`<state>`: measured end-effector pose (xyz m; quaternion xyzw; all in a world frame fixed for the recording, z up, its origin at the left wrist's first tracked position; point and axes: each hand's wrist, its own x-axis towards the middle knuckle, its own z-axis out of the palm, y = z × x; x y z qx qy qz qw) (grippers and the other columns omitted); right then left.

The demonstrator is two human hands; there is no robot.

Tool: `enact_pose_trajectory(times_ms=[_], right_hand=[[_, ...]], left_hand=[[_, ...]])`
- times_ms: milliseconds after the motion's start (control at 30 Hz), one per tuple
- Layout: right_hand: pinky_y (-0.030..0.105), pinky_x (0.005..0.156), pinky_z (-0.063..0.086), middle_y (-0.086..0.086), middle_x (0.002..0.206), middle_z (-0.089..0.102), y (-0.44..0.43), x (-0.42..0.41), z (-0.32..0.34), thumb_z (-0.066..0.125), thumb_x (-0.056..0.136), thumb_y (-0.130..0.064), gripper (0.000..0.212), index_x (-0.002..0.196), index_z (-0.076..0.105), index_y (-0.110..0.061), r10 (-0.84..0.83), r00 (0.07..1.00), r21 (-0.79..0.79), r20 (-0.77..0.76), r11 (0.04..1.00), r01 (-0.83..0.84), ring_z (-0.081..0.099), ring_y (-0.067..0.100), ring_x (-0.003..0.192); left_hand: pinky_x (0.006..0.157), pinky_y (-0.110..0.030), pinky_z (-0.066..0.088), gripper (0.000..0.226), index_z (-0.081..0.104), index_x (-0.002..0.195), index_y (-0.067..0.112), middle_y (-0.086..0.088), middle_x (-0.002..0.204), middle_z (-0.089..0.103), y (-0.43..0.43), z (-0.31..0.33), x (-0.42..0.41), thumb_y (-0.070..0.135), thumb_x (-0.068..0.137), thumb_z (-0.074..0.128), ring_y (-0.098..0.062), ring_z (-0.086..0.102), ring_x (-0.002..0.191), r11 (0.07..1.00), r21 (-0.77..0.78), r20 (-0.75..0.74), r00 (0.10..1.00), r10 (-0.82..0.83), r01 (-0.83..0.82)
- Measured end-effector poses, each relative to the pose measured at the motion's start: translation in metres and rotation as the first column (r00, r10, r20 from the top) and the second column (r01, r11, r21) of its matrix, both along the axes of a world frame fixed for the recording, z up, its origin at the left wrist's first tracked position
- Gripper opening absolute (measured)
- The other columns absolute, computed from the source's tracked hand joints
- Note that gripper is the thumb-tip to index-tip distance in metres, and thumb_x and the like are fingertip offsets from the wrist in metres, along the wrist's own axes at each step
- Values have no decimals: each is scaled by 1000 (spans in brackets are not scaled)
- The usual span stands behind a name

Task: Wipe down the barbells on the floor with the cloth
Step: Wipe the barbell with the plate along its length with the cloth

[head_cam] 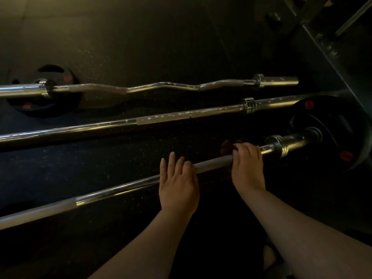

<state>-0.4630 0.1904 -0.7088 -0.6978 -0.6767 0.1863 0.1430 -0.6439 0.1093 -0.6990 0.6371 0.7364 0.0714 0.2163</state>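
Observation:
Three barbells lie side by side on the dark floor. The nearest straight bar [120,187] runs from lower left to a black plate at the right. My right hand [248,165] is wrapped around this bar near its collar, shut on a dark cloth [226,147] that shows just past the fingers. My left hand [178,184] rests flat on the same bar a little to the left, fingers spread. The middle straight bar [161,119] and the far curl bar [161,86] carry white specks.
A black weight plate [338,125] with red marks sits on the near bar's right end. Another black plate [52,105] lies under the curl bar's left end. A dark metal rack frame [326,49] crosses the top right corner.

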Motion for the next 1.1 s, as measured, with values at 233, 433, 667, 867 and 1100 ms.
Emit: enact_pose_trajectory(times_ms=[233,433,667,867,1100], right_hand=[[42,126,20,1,134,53,-13,-16,12,48,101,-11,33,131,60,-16,376,924,-20,66,927,-375,42,21,135],[47,120,34,3,146,46,9,29,12,47,103,-14,36,138,55,-14,-77,997,-5,7,997,77,34,24,144],[41,119,31,-4,135,48,-5,10,9,43,102,-28,36,132,61,-21,264,964,-33,43,964,-262,35,17,136],[46,123,27,6,147,47,16,32,6,40,105,-23,38,140,52,-13,-68,997,-3,24,998,68,30,24,147],[47,122,30,1,145,50,0,33,12,54,98,-14,41,139,55,-19,236,969,-44,79,971,-233,32,22,146]], left_hand=[[123,-42,-14,49,35,151,24,3,164,28,4,-5,11,37,107,17,-17,-7,154,1000,22,49,999,1,-2],[124,-39,-13,46,38,150,24,4,162,32,4,-3,2,34,108,21,-17,-2,155,999,25,108,994,-27,25],[125,-44,-10,52,36,151,25,4,163,29,3,0,7,37,105,14,-19,-3,155,1000,-4,88,996,-16,16],[123,-39,-15,48,35,152,25,4,163,29,3,-2,4,35,108,18,-17,-4,155,999,25,108,994,-35,32],[124,-41,-13,48,36,151,24,3,164,28,4,-4,3,36,107,18,-18,-4,155,1000,10,100,995,-25,24]])
